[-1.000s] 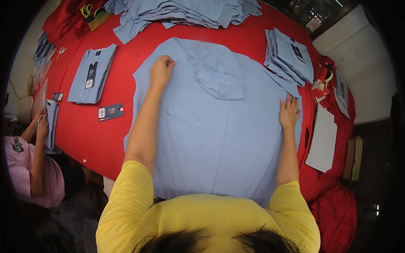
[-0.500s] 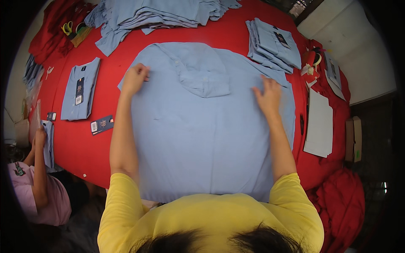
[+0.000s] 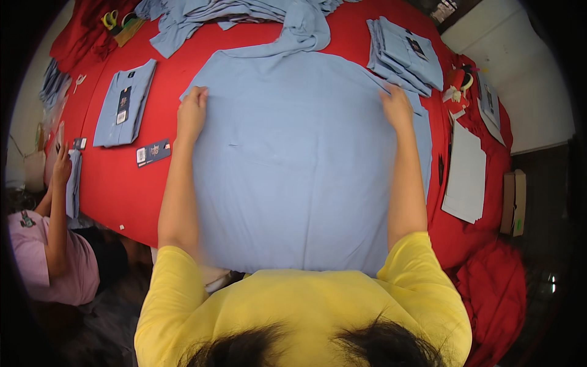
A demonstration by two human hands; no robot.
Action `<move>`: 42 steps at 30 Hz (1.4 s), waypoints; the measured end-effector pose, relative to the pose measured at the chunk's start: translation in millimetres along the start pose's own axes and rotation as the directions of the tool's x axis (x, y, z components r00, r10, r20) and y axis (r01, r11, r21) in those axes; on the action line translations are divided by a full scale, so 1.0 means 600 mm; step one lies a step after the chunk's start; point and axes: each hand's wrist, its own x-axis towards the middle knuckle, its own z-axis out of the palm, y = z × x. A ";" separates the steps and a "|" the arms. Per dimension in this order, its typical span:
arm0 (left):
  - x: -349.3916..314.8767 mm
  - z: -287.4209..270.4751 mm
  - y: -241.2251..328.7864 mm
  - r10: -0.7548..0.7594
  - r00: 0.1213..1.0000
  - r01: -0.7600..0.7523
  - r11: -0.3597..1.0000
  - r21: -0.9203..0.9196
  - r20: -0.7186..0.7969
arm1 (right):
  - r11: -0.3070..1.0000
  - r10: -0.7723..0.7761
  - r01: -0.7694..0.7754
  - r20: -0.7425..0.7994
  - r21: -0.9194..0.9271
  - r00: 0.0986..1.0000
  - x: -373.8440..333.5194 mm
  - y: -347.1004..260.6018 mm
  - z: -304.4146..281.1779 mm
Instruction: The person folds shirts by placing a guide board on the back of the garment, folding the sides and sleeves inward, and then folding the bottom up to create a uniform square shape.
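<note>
A light blue shirt (image 3: 293, 159) lies spread flat before me, its far part, a bunched sleeve or collar end (image 3: 302, 30), reaching up toward the pile at the back. My left hand (image 3: 193, 107) pinches the shirt near its far left edge, fingers closed. On the opposite side my right hand (image 3: 398, 105) is also closed, gripping the cloth by the far right edge. The fingertips of both hands are partly hidden by the hands themselves. A small dark slit or mark shows on the shirt left of its middle.
On the red-covered table (image 3: 116, 196) are a folded shirt with a tag (image 3: 124, 107), a loose dark tag (image 3: 153, 153), a stack of folded shirts (image 3: 406, 55), a shirt pile (image 3: 208, 12), scissors (image 3: 110, 19) and pale card sheets (image 3: 465, 174). At left another person's hand (image 3: 62, 165) holds blue cloth.
The bunched part of the shirt that lay over its middle has flipped away to the far side. Both hands, open or loosely curled before, are now closed on the shirt's edges.
</note>
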 end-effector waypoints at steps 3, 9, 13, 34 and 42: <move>-0.008 0.001 -0.032 0.290 0.949 -0.254 0.936 0.243 -0.125 | 0.891 0.357 -0.368 -0.091 -0.266 0.930 -0.070 0.098 0.032; -0.090 -0.047 0.018 0.217 0.973 -0.190 0.947 0.261 -0.080 | 0.933 0.169 -0.178 -0.057 -0.314 0.984 -0.133 0.149 -0.014; -0.316 -0.086 0.031 0.213 0.977 -0.206 0.935 0.289 0.007 | 0.917 0.225 -0.192 0.058 -0.350 0.973 -0.372 0.097 -0.039; -0.444 -0.188 -0.091 -0.141 0.987 0.160 0.918 0.362 -0.077 | 0.888 0.100 -0.295 -0.477 -0.353 0.873 -0.347 0.356 -0.151; -0.429 -0.267 -0.131 -0.454 0.881 0.470 0.874 -0.122 0.135 | 0.837 0.478 -0.428 0.074 -0.341 0.875 -0.239 0.436 -0.104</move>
